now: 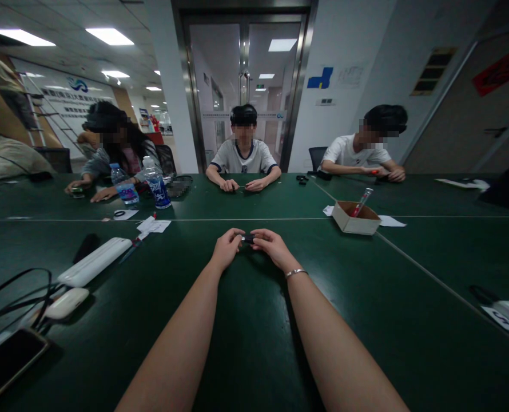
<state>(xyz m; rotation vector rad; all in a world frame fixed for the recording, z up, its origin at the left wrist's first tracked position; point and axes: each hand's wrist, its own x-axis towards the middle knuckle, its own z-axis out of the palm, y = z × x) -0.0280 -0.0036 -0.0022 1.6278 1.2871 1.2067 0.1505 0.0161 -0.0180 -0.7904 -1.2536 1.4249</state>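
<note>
Both of my hands meet over the green table (254,320), holding a small black piece with a silvery end (248,238) level between them. It is too small to tell its exact kind. The fingers of my left hand (227,248) pinch its silvery left end. On the black right end, the thumb and fingers of my right hand (275,246) are closed. A silver bracelet (296,273) circles my right wrist. Fingertips cover both ends of the piece.
Left lie a white power strip (98,262), cables, a white oval device (67,303) and a phone (12,366). Two bottles (156,186) stand beyond. Right is an open cardboard box (355,223) holding a red-and-clear tube. Several people sit across, a person's hands (257,184) opposite mine.
</note>
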